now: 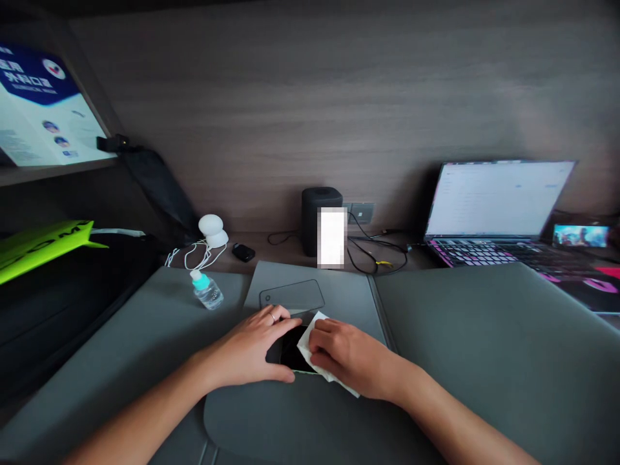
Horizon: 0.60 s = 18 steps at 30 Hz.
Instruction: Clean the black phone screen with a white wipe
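Note:
A dark phone (289, 349) lies flat on the grey mat, its screen facing up. My left hand (247, 352), with a ring on one finger, grips the phone's left end between thumb and fingers. In my right hand (349, 355) is a crumpled white tissue (310, 336), pressed onto the phone's right part and hiding it. Just behind the phone is a thin, phone-shaped outline (291, 294) with a small round mark at one end; whether it is a case or a film I cannot tell.
A small clear bottle (208, 292) with a turquoise collar lies at the left. Behind are a white round-headed device (213, 230), a black fob-like object (243, 252), a black speaker (310, 219) and loose cables (375, 248). An open laptop (498, 200) stands at the right.

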Tool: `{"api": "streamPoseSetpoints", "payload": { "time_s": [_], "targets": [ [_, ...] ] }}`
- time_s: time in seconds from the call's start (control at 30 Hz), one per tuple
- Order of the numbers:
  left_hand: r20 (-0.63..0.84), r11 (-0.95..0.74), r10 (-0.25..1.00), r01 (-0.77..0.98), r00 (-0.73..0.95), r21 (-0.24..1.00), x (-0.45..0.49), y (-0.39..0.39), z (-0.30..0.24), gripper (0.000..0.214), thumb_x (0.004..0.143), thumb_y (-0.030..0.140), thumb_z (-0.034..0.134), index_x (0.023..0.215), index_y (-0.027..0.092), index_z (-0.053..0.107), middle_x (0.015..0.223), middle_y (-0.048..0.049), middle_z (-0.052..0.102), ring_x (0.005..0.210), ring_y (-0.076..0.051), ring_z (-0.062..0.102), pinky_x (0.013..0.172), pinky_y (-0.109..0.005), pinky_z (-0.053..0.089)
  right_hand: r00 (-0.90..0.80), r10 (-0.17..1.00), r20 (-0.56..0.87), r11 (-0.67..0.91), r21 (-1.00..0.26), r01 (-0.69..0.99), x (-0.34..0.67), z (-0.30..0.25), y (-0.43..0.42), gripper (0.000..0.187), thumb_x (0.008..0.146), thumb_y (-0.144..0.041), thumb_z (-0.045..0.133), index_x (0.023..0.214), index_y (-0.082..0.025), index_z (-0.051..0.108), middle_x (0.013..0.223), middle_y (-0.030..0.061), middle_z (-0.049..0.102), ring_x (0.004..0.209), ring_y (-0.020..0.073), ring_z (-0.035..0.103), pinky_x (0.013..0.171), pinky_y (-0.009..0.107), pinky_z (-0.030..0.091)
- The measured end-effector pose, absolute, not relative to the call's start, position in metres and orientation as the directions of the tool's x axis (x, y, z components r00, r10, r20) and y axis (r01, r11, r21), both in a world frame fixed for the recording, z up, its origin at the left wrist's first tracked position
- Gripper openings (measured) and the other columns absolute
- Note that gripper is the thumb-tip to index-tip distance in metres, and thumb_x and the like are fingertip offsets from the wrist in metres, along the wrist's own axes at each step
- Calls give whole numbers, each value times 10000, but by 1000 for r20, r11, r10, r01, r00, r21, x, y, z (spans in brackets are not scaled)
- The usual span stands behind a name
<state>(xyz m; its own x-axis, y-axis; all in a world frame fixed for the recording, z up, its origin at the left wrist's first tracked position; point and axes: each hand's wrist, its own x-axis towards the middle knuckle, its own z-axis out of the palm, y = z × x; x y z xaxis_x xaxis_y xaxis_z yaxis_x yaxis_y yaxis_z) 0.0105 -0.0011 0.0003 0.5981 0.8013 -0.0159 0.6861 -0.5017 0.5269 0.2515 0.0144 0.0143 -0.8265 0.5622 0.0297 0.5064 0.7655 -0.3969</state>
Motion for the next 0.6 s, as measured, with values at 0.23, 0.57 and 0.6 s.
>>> {"api": "streamPoseSetpoints", "payload": {
  "time_s": [0.23, 0.57, 0.6],
  "targets": [
    [-11, -510, 802, 694, 597, 509, 10, 0, -4, 791, 715, 452, 774, 1423, 317, 447, 1313, -62, 506, 1232, -318, 473, 1040, -448, 404, -776, 629, 49, 720, -411, 559, 257, 12, 20, 154, 977, -183, 471, 860, -160, 569, 909, 61, 585, 830, 162, 560, 745, 286, 449],
    [-5, -512, 802, 693, 597, 508, 10, 0, -1, 779, 718, 470, 768, 1417, 341, 447, 1304, -61, 516, 1226, -325, 479, 1032, -460, 407, -792, 606, 72, 736, -429, 524, 255, 13, 20, 150, 977, -178, 480, 867, -159, 581, 908, 55, 590, 831, 158, 554, 748, 284, 450],
    [-2, -515, 801, 690, 599, 509, 10, 0, -2, 777, 721, 470, 766, 1417, 342, 445, 1300, -60, 518, 1222, -322, 483, 1031, -457, 409, -804, 590, 77, 749, -423, 510, 255, 13, 20, 152, 978, -178, 477, 869, -159, 582, 913, 57, 590, 845, 161, 553, 761, 288, 450]
  ]
}}
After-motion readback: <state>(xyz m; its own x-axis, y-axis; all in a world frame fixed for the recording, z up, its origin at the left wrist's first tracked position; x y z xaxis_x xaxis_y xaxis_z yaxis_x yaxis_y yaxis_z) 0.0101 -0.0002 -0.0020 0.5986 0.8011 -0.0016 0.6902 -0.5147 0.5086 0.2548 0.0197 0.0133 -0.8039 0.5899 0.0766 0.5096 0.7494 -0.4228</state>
